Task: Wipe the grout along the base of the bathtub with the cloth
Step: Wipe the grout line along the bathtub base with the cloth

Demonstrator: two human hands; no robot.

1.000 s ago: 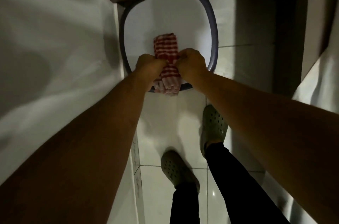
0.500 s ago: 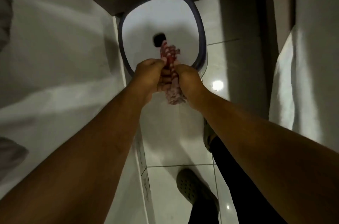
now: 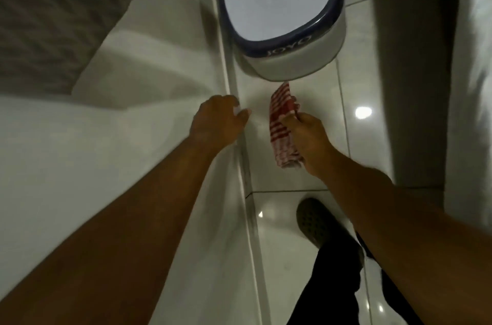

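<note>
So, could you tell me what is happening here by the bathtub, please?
A person is standing on the glossy tiled floor beside the white bathtub. The right hand holds a twisted red-and-white striped cloth above the floor, while the left hand reaches toward the tub's edge, holding nothing. A white plastic stool with a dark blue rim stands just ahead. The cloth is not yet on the grout line at the tub's base.

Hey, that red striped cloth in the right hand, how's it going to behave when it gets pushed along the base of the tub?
Probably floppy: the cloth droops below the right hand and bunches above it. It looks light, pinched in one hand. It would likely fold and slide easily on the glossy floor tiles, so pressing it flat into the grout line may take firm finger pressure.
</note>
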